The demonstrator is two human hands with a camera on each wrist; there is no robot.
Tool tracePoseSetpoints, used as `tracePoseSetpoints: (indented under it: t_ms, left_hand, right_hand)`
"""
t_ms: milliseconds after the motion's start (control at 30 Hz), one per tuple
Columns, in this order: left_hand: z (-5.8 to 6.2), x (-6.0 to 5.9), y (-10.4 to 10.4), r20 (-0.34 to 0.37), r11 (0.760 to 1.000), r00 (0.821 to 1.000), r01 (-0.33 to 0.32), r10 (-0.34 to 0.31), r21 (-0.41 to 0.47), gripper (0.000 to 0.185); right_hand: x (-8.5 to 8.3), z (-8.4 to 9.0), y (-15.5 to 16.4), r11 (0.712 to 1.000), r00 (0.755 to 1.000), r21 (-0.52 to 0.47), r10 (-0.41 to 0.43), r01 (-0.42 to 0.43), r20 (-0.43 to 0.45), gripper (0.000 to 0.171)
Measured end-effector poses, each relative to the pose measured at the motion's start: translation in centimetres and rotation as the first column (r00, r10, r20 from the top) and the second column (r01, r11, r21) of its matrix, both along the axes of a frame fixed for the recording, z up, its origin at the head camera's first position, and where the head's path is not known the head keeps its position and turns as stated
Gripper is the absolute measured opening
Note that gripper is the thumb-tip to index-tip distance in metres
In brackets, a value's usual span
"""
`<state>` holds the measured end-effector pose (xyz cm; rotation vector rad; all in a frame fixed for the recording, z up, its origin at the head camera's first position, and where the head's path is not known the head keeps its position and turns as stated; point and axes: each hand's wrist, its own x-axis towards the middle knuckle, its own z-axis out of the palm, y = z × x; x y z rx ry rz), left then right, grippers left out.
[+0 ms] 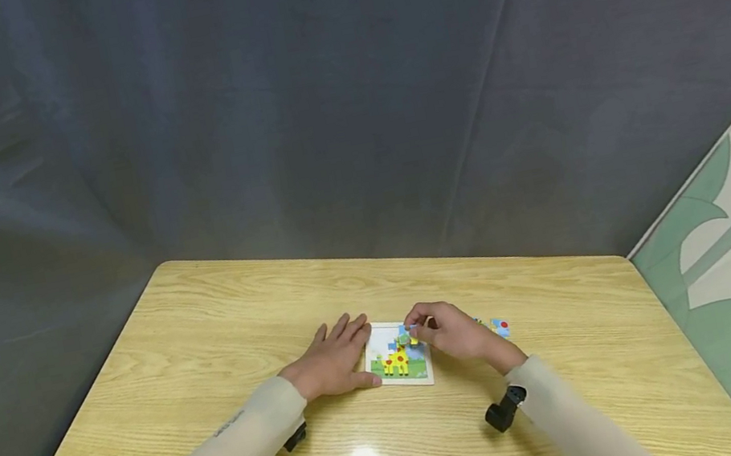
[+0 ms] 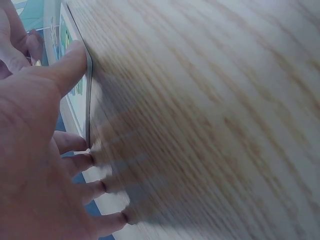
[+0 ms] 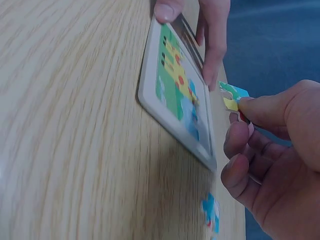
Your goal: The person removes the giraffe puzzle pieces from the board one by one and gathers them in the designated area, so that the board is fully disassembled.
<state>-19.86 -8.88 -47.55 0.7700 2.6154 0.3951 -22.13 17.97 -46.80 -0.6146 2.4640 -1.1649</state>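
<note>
Two pale beige sleeves reach in from the near edge of the desk [image 1: 210, 345], each with a small black wrist-mounted device under the cuff. Faint lettering shows on the left sleeve, too small to read. Its top is light wood-grain laminate, smooth enough to throw a bright glare spot near the front edge.

Toward the middle of the desk, slightly right, lies a square puzzle board [image 1: 397, 355] with a raised whitish rim and rounded corners. Its tray holds fitted pieces showing a yellow giraffe with red spots on green ground under a blue sky; part of the upper area looks unfilled and white.

Lying flat on the desk, the left hand [image 1: 332, 363] has its fingers straight and spread against the board's left edge, the thumb pressed to the near left corner; it grasps nothing. The left wrist view shows fingertips [image 2: 90, 160] lined up along the rim.

Over the board's upper right part, the right hand [image 1: 448, 331] has its fingers curled and pinches a small flat puzzle piece [image 3: 231, 96] between thumb and forefinger. The piece is thin and printed in blue, green, yellow and red.

A loose puzzle piece [image 1: 500, 327], blue with a red dot, lies on the desk just right of that hand, toward the right edge. Behind the desk hangs wrinkled dark grey cloth.
</note>
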Motion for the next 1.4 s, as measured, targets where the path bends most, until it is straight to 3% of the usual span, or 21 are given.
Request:
tracePoseSetpoints:
  t_ms: [533, 1400]
  left_hand:
    - [0.2, 0.3, 0.0, 0.007, 1.000, 1.000, 0.003, -0.004, 0.019, 0.095]
    - [-0.1, 0.3, -0.1, -0.007, 1.000, 1.000, 0.002, -0.002, 0.027, 0.095]
  right_hand:
    - [0.5, -0.4, 3.9, 0.999, 0.999, 0.020, -0.035, 0.035, 0.001, 0.016]
    - [2.0, -1.2, 6.9, 0.993, 0.999, 0.110, -0.032, 0.035, -0.033, 0.013]
